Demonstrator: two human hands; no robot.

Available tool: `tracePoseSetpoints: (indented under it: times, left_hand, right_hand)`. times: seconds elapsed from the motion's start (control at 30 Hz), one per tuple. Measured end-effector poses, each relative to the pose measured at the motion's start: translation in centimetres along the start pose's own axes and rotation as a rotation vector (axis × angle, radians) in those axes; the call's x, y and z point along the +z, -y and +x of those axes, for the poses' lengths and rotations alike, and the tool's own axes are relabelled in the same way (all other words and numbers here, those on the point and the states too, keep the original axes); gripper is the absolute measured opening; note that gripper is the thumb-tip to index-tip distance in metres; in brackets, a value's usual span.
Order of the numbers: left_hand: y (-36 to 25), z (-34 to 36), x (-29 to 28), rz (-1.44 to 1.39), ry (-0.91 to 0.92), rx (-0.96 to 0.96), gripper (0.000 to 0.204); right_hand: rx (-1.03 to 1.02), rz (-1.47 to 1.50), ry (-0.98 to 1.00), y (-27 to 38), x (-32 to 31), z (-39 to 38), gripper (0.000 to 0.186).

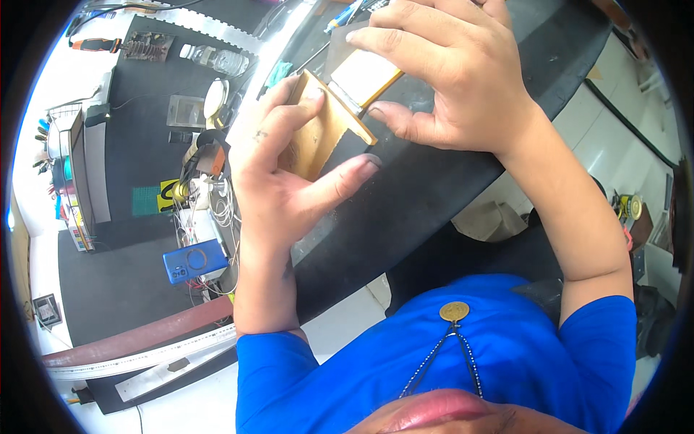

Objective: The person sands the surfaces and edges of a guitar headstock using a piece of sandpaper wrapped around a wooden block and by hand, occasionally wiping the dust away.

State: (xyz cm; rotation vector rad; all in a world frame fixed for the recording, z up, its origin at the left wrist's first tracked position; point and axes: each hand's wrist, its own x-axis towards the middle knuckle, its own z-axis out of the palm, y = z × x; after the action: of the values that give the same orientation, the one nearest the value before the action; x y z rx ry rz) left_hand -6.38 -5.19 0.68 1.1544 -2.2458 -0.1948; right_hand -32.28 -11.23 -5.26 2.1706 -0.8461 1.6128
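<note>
My left hand (278,163) curls its fingers over a tan, flat-sided piece (334,119) that looks like wood. Its thumb stretches apart along the piece's near side, beside a dark patch. My right hand (459,72) arches over a block with a bright white face and a yellow-brown edge (365,78). The right thumb tip rests by that block's near corner, while the index fingertip touches a thin dark grey sheet (338,52) at its far side. The two pieces lie close together, almost end to end. Part of the right hand's fingers runs out of the picture's top.
A black work table (434,181) runs beneath my hands. On the dark surface to the left are a blue phone (194,262), tangled white cables (225,199), a clear plastic bottle (215,60), an orange-handled screwdriver (97,45), a clear box (186,111) and a long metal ruler (144,365).
</note>
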Motion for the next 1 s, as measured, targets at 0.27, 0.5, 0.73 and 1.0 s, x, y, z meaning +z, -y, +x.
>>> tracePoseSetpoints:
  times: [0.27, 0.5, 0.73, 1.0]
  left_hand:
    - [-0.7, -0.3, 0.2, 0.067, 0.018, 0.087, 0.076]
    - [-1.0, -0.7, 0.3, 0.132, -0.033, 0.136, 0.079]
    - [-2.5, -1.1, 0.5, 0.175, -0.041, 0.159, 0.071]
    - [-2.6, -0.6, 0.5, 0.232, -0.056, 0.188, 0.061]
  right_hand:
    - [0.026, -0.022, 0.031, -0.6, 0.4, -0.4, 0.052]
    - [0.068, -0.133, 0.284, 0.4, -0.9, 0.4, 0.054]
    - [0.017, 0.009, 0.027, 0.0, -0.1, -0.1, 0.055]
    - [0.017, -0.02, 0.073, -0.2, -0.3, 0.0, 0.056]
